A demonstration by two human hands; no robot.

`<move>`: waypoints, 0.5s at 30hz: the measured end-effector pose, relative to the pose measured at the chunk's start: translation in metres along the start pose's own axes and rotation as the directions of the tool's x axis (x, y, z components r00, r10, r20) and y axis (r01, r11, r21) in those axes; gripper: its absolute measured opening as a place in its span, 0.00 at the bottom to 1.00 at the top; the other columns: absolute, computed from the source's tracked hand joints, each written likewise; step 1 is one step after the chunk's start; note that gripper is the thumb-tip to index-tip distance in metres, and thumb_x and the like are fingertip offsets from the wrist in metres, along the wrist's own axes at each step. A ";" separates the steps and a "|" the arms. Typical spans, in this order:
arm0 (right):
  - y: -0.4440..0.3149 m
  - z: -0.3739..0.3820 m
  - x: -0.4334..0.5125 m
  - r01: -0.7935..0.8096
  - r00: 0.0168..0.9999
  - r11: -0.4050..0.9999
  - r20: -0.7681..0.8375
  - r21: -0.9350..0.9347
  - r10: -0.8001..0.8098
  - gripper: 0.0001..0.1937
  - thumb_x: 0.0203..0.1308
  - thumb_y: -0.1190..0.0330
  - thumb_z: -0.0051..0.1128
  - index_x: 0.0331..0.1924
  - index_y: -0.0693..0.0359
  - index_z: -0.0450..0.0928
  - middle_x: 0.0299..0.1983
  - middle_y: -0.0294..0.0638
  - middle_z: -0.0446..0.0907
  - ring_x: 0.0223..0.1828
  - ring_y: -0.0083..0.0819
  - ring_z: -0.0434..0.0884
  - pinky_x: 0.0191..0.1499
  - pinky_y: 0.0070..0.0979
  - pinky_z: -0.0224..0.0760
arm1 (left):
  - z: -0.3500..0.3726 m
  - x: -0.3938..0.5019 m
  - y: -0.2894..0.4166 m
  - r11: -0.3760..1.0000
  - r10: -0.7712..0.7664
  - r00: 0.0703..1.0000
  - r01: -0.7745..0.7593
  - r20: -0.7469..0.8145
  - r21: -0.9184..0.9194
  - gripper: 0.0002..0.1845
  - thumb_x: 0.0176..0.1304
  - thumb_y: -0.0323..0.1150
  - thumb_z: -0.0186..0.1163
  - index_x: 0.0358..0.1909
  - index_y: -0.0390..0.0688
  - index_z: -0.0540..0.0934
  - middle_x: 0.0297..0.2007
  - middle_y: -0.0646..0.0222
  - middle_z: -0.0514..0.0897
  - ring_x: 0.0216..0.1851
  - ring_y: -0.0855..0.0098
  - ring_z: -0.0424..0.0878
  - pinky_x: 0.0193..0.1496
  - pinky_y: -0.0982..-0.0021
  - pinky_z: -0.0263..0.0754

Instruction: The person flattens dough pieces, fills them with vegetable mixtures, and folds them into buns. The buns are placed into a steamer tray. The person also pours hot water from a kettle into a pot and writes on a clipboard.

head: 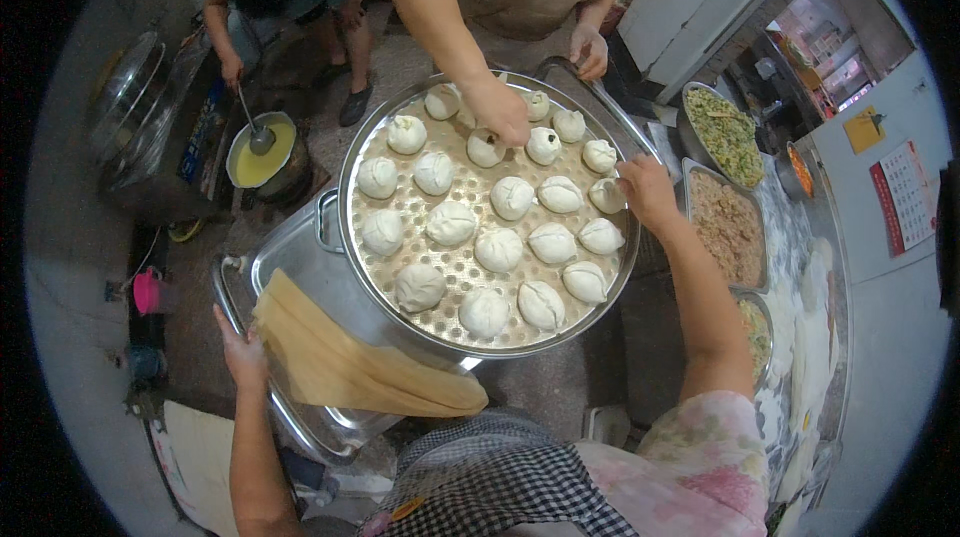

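A round perforated metal steamer tray point(465, 282) holds several white stuffed buns point(499, 249) and stands partly over a metal cart. My right hand point(646, 188) is at the tray's right rim, its fingers at a bun point(606, 195); whether they grip it is unclear. My left hand point(244, 353) is at the tubular handle point(281, 409) of the metal cart, low on the left. A tan cloth point(352, 357) lies over the cart top beside the tray. Across from me, another person's hand point(499, 113) reaches down onto the buns at the tray's far side.
At the left, a second person holds a ladle point(261, 139) in a pot of yellow liquid point(259, 162). On the right, a floured worktop point(787, 357) bears a bowl of chopped green filling point(720, 135), a tray of minced filling point(724, 229) and dough. The co-worker's other hand point(590, 50) is near a cart handle point(622, 116).
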State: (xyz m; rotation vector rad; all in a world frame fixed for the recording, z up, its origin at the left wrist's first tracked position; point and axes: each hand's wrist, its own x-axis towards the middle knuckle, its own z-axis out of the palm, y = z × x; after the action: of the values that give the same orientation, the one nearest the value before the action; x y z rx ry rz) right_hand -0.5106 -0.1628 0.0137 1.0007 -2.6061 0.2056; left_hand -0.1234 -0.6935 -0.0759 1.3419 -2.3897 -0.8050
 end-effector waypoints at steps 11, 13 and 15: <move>-0.021 0.029 0.004 0.146 0.977 0.952 0.193 -0.269 -0.095 0.06 0.48 0.66 0.54 0.29 0.58 0.77 0.34 0.40 0.76 0.41 0.38 0.74 0.43 0.34 0.66 | -0.003 0.002 -0.004 0.999 -0.034 0.999 0.034 0.021 0.035 0.43 0.57 0.26 0.56 0.72 0.51 0.45 0.54 0.41 0.73 0.51 0.45 0.75 0.52 0.57 0.69; -0.021 0.031 0.004 0.157 0.978 0.944 0.180 -0.289 -0.108 0.05 0.48 0.67 0.53 0.28 0.58 0.76 0.34 0.39 0.76 0.40 0.38 0.74 0.43 0.34 0.66 | -0.001 0.002 -0.004 0.999 0.010 1.000 -0.010 -0.001 0.038 0.43 0.57 0.26 0.56 0.72 0.51 0.44 0.54 0.42 0.73 0.51 0.45 0.75 0.52 0.57 0.69; -0.019 0.033 0.003 0.165 0.979 0.941 0.165 -0.295 -0.119 0.05 0.49 0.68 0.52 0.28 0.58 0.76 0.33 0.39 0.75 0.40 0.38 0.73 0.42 0.34 0.65 | -0.001 0.002 -0.004 0.998 0.014 1.000 -0.013 -0.018 0.054 0.44 0.57 0.26 0.56 0.72 0.51 0.44 0.54 0.43 0.74 0.50 0.45 0.76 0.52 0.57 0.69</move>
State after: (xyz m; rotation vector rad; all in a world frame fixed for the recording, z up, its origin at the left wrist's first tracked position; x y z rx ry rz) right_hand -0.5085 -0.1869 -0.0161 1.1174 -2.5693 -0.3122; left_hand -0.1215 -0.6971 -0.0778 1.3455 -2.4195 -0.7262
